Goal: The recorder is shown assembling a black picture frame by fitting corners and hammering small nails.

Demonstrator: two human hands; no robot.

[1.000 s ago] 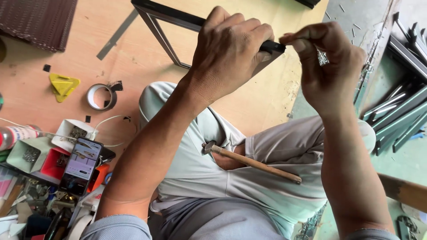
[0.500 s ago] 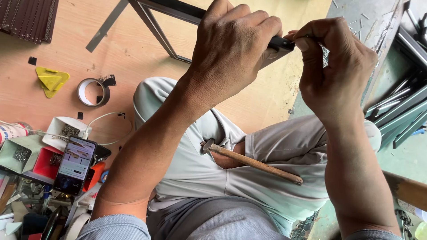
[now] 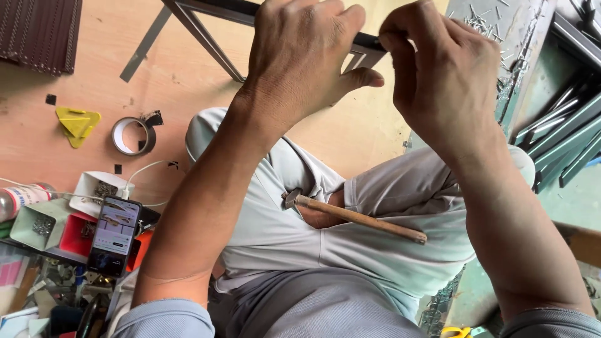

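Note:
My left hand [image 3: 300, 56] grips the corner of a dark metal frame [image 3: 213, 19] that lies over the wooden floor at the top of the head view. My right hand [image 3: 444, 69] is pinched at the same frame corner, fingers closed; whatever small item it holds is hidden behind the fingers. A small hammer [image 3: 350, 216] with a wooden handle rests across my lap, untouched by either hand.
To the left lie a roll of dark tape [image 3: 131, 134], a yellow triangular piece [image 3: 76, 123], a phone [image 3: 114, 235] and small open boxes of fasteners [image 3: 44, 225]. Loose nails [image 3: 482, 25] are scattered top right. Dark metal strips [image 3: 563, 138] are stacked at the right.
The view has tilted so the hands sit higher in frame. My right hand has closed in on the frame corner; the small metal piece seen between its fingers earlier is now hidden.

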